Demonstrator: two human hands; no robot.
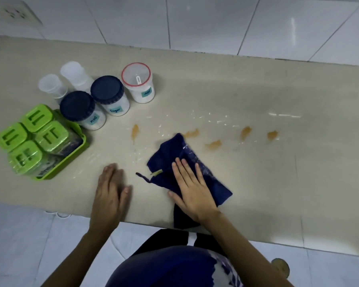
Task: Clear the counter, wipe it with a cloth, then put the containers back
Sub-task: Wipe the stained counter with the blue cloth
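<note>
A dark blue cloth lies on the beige counter, part of it hanging over the front edge. My right hand presses flat on the cloth, fingers spread. My left hand rests flat on the bare counter to the cloth's left, holding nothing. Several orange-brown stains and white smears run across the counter beyond the cloth. At the left stand two navy-lidded jars, a red-rimmed jar, two clear containers and a green tray with green-lidded boxes.
A white tiled wall backs the counter, with a power socket at the upper left. White floor tiles show below the counter's front edge. A round drain cover sits on the floor at the lower right.
</note>
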